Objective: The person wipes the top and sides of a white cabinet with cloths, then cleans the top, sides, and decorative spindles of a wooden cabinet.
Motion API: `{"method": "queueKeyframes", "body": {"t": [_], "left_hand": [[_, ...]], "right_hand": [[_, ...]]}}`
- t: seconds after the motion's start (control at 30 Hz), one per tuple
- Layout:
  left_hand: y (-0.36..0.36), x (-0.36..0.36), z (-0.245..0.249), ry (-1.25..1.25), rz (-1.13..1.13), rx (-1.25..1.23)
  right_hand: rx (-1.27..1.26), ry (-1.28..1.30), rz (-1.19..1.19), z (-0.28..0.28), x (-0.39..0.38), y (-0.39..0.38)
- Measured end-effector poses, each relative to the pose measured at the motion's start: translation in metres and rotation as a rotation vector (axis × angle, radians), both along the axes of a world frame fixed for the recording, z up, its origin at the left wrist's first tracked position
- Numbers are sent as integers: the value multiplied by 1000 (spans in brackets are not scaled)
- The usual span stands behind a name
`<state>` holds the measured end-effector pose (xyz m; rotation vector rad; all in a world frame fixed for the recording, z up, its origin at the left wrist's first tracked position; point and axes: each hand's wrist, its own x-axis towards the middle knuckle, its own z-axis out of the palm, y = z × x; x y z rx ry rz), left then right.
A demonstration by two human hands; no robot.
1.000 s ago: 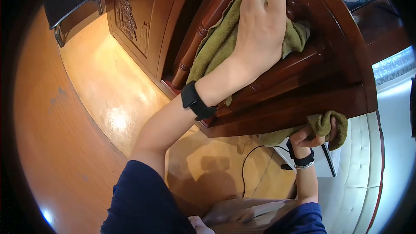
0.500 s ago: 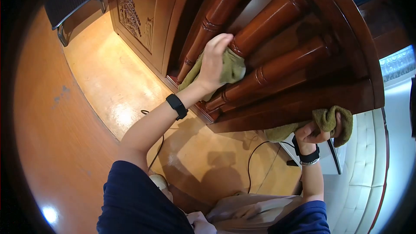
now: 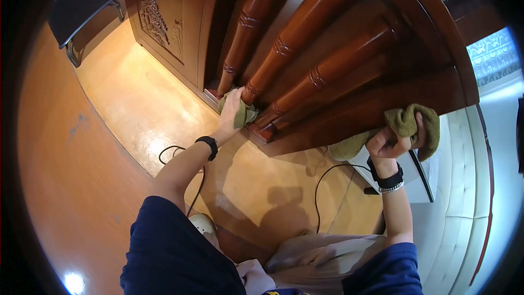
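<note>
My left hand presses a green cloth around the lower end of a turned wooden post, close to the base ledge. Its fingers are wrapped round the cloth. More dark red-brown posts stand on either side, with a thinner one to the right. At the right, my right hand is closed on a second green cloth, bunched over the fingers and hanging to the left beside the wooden edge.
A carved wooden panel and a black chair are at the upper left. A black cable lies on the floor. White tufted seating and a white box-like object are at the right.
My left hand has slid down the post with its cloth, toward the base. My right hand and its cloth appear slightly higher, and the view has shifted a little.
</note>
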<state>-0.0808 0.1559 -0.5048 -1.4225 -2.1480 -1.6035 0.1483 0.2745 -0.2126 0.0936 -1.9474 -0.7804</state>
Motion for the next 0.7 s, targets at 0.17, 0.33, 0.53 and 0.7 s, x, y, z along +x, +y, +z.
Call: {"method": "queueKeyframes", "body": {"t": [0.17, 0.33, 0.53, 0.7], "left_hand": [[0, 0, 29, -115, 48, 31], [17, 8, 87, -276, 63, 210], [21, 4, 150, -67, 76, 440], [25, -9, 213, -6, -51, 692]], "right_hand": [[-50, 3, 70, -6, 0, 3], [-85, -24, 124, -6, -1, 0], [-93, -85, 98, -3, 0, -4], [-78, -48, 90, -4, -1, -3]]}}
